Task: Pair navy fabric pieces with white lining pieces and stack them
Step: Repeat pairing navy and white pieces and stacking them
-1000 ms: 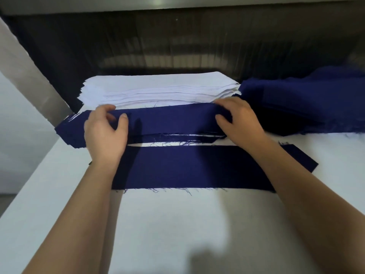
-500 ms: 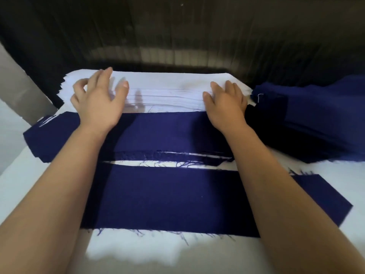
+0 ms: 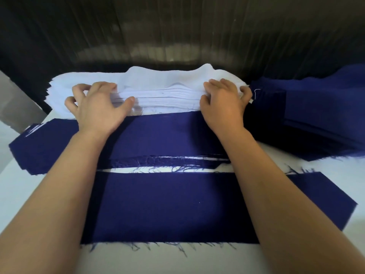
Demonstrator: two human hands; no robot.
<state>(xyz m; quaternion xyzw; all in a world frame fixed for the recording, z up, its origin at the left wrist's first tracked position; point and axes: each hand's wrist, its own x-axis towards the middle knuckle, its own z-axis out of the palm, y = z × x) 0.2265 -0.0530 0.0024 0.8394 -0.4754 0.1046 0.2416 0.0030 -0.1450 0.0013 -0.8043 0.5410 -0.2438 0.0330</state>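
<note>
Nearest me, on the white table [image 3: 177,262], one navy strip [image 3: 167,208] lies flat with its long frayed edge toward me. Both forearms cross above it and hide its left end and part of its right half.

Just beyond a thin gap of bare table sits a second navy stack [image 3: 167,135], several layers deep, with a sliver of white showing between the layers at its near edge. My wrists cover parts of it too.

Touching its far edge is the lining stack [image 3: 164,99], white, with its many sheet edges facing me. My left hand [image 3: 98,107] is on the stack's left part, fingers curled over the top and thumb against the front edge, pinching the top lining [image 3: 164,76]. My right hand [image 3: 223,103] does the same near the right end, fingers bent over the sheet. Between the hands that sheet rises in soft humps, off the layers beneath.

To the right, just beside the white stack, a navy pile [image 3: 316,115] lies heaped and uneven. A grey panel [image 3: 17,99] slants at far left. Behind everything stands a dark ribbed wall [image 3: 177,26], blurred.
</note>
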